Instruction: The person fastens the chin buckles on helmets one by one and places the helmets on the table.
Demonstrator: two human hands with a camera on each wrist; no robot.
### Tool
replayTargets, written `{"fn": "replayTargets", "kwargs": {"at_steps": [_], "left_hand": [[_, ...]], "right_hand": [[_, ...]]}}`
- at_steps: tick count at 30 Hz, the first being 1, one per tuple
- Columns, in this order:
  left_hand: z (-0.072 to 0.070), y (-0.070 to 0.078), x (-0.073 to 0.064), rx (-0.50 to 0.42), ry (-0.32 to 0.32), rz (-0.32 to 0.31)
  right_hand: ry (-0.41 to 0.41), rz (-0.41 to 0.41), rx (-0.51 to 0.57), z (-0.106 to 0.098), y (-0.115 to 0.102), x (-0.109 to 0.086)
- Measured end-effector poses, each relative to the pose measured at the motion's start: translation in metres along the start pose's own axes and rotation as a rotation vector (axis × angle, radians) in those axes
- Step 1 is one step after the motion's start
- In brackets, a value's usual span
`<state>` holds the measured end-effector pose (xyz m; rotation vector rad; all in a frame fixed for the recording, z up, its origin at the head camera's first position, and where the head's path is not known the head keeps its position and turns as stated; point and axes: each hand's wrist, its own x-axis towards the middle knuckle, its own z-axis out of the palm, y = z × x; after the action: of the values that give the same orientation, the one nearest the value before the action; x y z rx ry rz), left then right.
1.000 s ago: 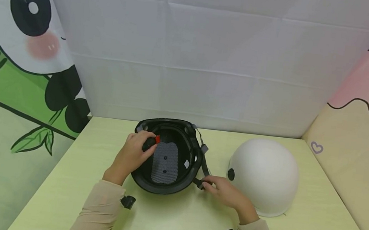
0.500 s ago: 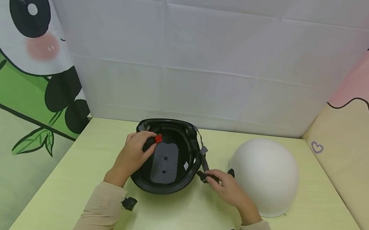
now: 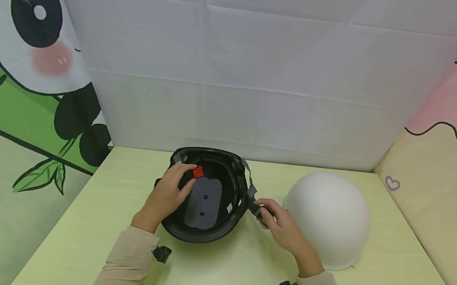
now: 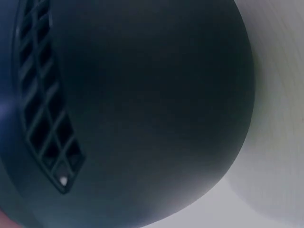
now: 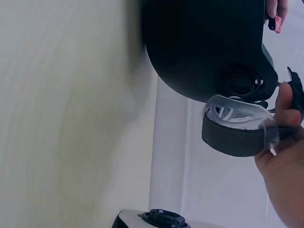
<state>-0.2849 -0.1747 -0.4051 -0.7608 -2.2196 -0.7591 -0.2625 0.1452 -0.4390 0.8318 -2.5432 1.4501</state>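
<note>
A black helmet (image 3: 200, 238) lies upturned on the table, its grey-padded inside facing up. My left hand (image 3: 166, 195) reaches over its left rim and pinches a black chin-strap buckle with a red end (image 3: 198, 172). In the left wrist view the dark outer shell (image 4: 156, 109) with a lattice vent fills most of the frame. At the helmet's right side my right hand (image 3: 288, 231) grips the other chin strap (image 3: 255, 207). The right wrist view shows this strap's looped webbing (image 5: 232, 140) with a clear plastic piece, and a black buckle part (image 5: 295, 90) by the fingers.
A white helmet (image 3: 330, 215) stands dome up to the right, close behind my right hand. A plain white cloth wall (image 3: 237, 68) backs the pale yellow table (image 3: 229, 283). Cartoon-printed walls flank it on both sides.
My right hand has moved slightly up and away from the helmet with the strap, turning it. My left hand has shifted slightly right, still holding the red-ended buckle.
</note>
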Motion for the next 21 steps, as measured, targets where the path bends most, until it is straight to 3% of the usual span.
{"fn": "replayTargets", "kwargs": {"at_steps": [9,15,21], "left_hand": [[0.0,0.004,-0.002,-0.08,-0.129,-0.127],[0.0,0.006,-0.002,-0.066,-0.136,-0.119],[0.0,0.006,-0.003,-0.055,-0.132,-0.104]], "right_hand": [[0.127,0.012,0.026,0.002,-0.01,0.006],[0.197,0.01,0.061,0.004,-0.013,0.008],[0.186,-0.06,0.026,0.007,-0.014,0.01]]}}
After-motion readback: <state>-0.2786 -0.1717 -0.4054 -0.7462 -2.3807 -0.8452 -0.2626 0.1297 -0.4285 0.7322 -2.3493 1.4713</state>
